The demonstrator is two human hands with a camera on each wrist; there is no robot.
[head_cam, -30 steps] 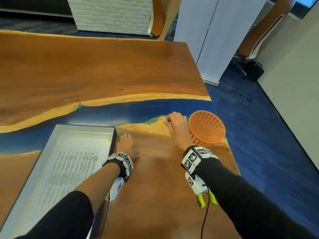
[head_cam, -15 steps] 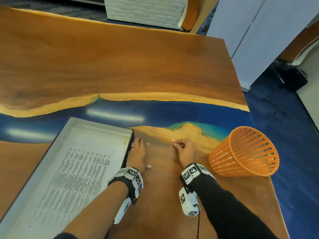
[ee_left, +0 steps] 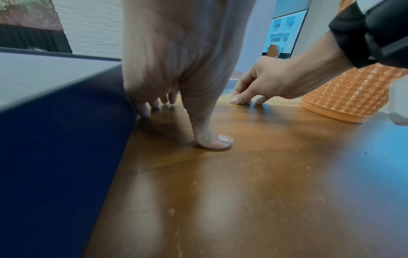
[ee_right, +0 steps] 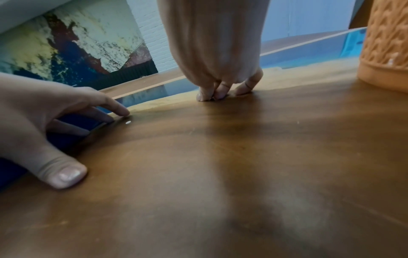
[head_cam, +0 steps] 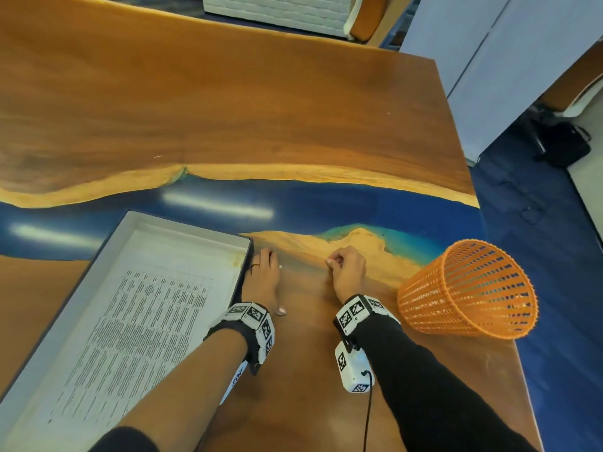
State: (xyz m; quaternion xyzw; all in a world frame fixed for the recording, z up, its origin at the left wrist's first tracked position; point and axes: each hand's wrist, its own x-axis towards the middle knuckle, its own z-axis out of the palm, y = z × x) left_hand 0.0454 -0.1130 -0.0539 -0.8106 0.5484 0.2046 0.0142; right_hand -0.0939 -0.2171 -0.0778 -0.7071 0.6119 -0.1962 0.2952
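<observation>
Left hand spread on the table, tight against the box wall, white speck just off its fingertips, right hand fingertips pinched together on the wood, anything held too small to tell, basket on its side just right of it at the table's edge.

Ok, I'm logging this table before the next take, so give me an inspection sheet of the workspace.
Surface: wooden table with a blue strip across it; fine scratches near the hands.
Job's things: white speck on the table by the left hand; orange basket upright by the right edge.
Clutter: shallow box holding a printed sheet, left side.
Hands: left hand rests fingertips and thumb on the table beside the box; right hand pinches fingertips together on the table, what they pinch too small to tell.
Cables: black cable hangs below the right forearm.
Surroundings: blue floor, black bag, white cabinet.
</observation>
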